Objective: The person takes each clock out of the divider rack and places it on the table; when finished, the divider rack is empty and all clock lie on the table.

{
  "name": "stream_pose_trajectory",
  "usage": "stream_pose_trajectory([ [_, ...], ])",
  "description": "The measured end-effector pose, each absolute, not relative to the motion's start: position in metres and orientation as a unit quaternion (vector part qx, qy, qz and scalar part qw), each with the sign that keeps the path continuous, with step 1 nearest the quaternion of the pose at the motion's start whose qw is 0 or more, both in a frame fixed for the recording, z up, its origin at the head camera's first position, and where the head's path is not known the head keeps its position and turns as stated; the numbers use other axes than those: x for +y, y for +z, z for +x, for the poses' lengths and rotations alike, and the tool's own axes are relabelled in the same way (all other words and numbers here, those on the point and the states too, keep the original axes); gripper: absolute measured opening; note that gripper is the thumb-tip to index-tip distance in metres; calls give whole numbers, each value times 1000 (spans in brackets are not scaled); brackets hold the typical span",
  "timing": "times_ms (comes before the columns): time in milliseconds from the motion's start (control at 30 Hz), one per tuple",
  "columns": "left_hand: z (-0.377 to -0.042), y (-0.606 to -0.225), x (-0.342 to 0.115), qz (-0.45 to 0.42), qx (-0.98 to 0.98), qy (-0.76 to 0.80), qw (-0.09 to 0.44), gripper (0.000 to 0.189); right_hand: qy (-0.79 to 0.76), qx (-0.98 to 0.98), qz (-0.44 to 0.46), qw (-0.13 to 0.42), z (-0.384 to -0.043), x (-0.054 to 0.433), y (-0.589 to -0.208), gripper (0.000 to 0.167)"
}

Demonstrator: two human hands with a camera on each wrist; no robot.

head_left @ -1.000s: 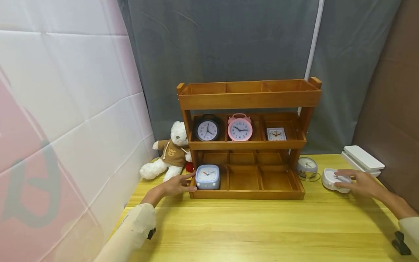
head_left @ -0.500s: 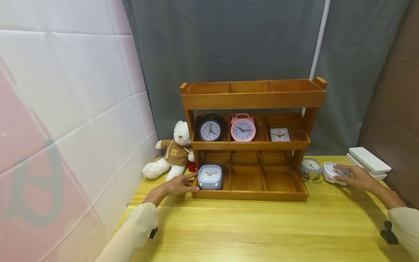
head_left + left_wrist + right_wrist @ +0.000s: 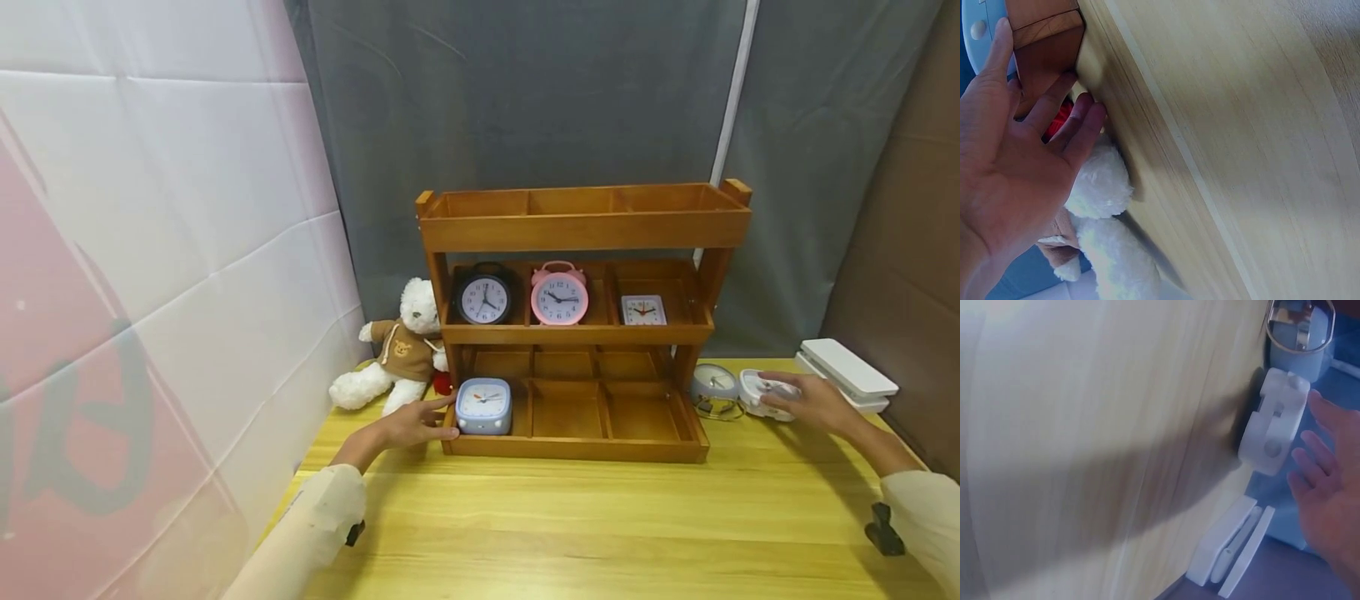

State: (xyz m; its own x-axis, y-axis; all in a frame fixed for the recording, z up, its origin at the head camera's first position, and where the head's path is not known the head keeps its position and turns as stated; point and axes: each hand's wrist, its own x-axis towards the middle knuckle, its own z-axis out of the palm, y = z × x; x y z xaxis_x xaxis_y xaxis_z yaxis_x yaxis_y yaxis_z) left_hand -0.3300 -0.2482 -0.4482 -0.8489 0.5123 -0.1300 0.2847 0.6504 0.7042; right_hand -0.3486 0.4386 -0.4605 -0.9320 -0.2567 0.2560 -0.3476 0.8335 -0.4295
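My left hand [image 3: 408, 423] rests at the lower left end of the brown wooden shelf [image 3: 585, 231], fingers loosely extended. In the left wrist view its thumb lies along the front corner, beside a light blue alarm clock [image 3: 483, 421] standing in the bottom left compartment. On the table at right, a white alarm clock [image 3: 759, 402] lies face up. My right hand [image 3: 810, 404] hovers at it, the relaxed fingers spread over its face; in the right wrist view a gap shows between most fingertips and the clock [image 3: 1272, 419]. A grey clock [image 3: 714, 382] with a wire stand lies beside it.
The middle tier bears a black clock [image 3: 486, 300], a pink twin-bell clock [image 3: 558, 298] and a small white square clock [image 3: 643, 311]. A white teddy bear [image 3: 408, 354] in a brown hoodie sits at left. A folded white device [image 3: 851, 368] lies at far right.
The white clock has shifted left and back, up beside the grey clock, with my right hand at it. My left hand has stayed at the shelf's end. The view has turned slightly left.
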Motion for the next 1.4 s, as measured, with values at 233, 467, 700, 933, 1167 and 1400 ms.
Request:
stream_pose_trajectory([
  [233, -330, -449, -249, 217, 896, 353, 156, 79, 237, -941, 188, 153, -338, 425, -455, 49],
  [467, -329, -449, -249, 215, 895, 358, 154, 77, 238, -925, 224, 193, -323, 406, -447, 45],
  [700, -328, -449, -249, 210, 897, 357, 157, 77, 218, -909, 267, 236, -313, 384, -443, 45],
  [933, -330, -448, -249, 213, 894, 360, 159, 79, 226, -901, 295, 224, -303, 353, -434, 44],
  [1167, -330, -446, -248, 220, 895, 355, 156, 77, 239, -907, 297, 181, -293, 318, -426, 46],
  [1400, -328, -445, -248, 216, 895, 357, 157, 77, 255, -901, 316, 152, -298, 281, -423, 46],
])
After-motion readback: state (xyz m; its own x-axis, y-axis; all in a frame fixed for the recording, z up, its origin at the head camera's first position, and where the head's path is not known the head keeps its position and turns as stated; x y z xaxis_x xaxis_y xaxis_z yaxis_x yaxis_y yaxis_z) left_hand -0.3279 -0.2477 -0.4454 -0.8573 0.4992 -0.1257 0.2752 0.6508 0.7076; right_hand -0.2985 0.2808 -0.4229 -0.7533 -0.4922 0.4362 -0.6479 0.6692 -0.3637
